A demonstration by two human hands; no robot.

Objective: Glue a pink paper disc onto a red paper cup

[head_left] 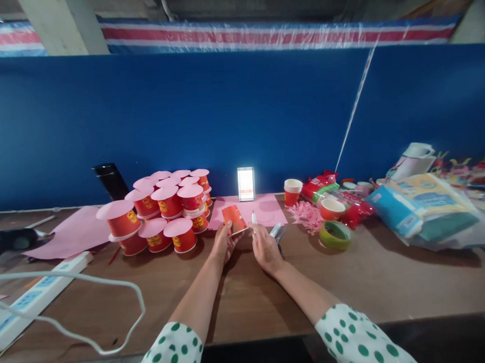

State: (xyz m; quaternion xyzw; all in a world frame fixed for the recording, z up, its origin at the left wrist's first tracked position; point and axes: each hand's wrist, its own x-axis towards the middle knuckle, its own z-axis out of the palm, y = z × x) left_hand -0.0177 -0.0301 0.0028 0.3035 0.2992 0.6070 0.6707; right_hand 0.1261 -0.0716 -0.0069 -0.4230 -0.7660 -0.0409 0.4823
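Observation:
My left hand [224, 242] is closed around a red paper cup [233, 220], which lies tilted on its side in front of me. In my right hand [265, 248] a slim white pen [253, 217] points upward, close to the cup's rim. A pink sheet of paper [264, 207] lies just behind both hands. Beside the right hand rest a light-coloured tool and dark blades [278, 234], partly hidden, so their kind is unclear.
At left stand stacked red cups topped with pink discs [165, 193], a power strip [41, 300] and a white cable [141, 300]. A bright screen [246, 184] stands behind. To the right are upright cups [293, 192], pink paper scraps [307, 216], green tape [335, 236] and a plastic package [426, 210].

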